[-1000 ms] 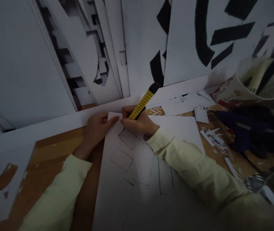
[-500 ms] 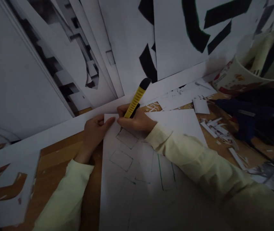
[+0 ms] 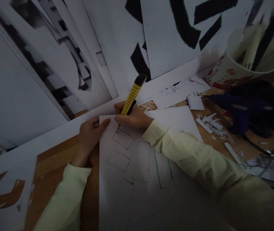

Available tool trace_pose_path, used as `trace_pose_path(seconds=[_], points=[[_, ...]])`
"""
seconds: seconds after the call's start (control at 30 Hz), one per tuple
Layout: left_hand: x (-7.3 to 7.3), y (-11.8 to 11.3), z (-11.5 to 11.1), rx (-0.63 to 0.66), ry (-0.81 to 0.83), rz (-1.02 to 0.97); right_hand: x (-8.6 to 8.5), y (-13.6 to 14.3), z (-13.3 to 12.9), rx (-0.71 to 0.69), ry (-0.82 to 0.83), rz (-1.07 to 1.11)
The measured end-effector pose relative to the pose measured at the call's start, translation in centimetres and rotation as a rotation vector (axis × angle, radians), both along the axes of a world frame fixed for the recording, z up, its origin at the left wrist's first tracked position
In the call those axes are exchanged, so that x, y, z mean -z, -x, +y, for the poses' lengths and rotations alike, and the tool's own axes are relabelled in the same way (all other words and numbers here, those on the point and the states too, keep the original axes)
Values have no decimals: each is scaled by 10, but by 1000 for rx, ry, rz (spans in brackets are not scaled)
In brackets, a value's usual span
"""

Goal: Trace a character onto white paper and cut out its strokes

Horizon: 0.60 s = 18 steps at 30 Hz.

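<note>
A yellow and black utility knife (image 3: 132,96) is gripped like a pen in my right hand (image 3: 134,118), its tip down at the upper corner of a small drawn rectangle. Beneath it lies a large white sheet (image 3: 117,199), marked with two rectangles and several green and dark lines. My left hand (image 3: 91,136) pinches the sheet's upper left corner, thumb on top and the other fingers curled at the edge. My right forearm covers part of the sheet.
At the right stand a paper cup (image 3: 245,67) holding tools and a dark blue glue gun (image 3: 240,109) with its cord. Paper scraps (image 3: 211,123) litter the wooden table (image 3: 59,170). A cut-out sheet (image 3: 28,192) lies left. White boards (image 3: 168,54) lean at the back.
The view has shifted slightly, so most things appear a little further left. The utility knife stays in my right hand at nearly the same corner, and my left hand still pinches the sheet.
</note>
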<state>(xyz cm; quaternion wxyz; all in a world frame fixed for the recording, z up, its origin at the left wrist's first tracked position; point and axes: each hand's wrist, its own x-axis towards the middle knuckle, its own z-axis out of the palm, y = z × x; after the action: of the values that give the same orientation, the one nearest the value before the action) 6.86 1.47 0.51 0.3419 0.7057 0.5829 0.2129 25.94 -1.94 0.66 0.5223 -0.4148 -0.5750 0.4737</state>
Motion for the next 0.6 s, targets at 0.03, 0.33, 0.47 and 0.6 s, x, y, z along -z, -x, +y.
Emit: trace_pose_path(seconds=[0.03,0.33,0.47,0.6], points=[[-1,0,0,0,-12,9,0,-1,0,1,-6,3],[-6,-3,-3,-2,-18,29,-2,-3,2,50,-31,6],[-8,-3,-4,-10,-11,12,-1,-3,2,52,-35,17],[-9,-5,-5,-22,-3,2,1,-3,3,65,-27,21]])
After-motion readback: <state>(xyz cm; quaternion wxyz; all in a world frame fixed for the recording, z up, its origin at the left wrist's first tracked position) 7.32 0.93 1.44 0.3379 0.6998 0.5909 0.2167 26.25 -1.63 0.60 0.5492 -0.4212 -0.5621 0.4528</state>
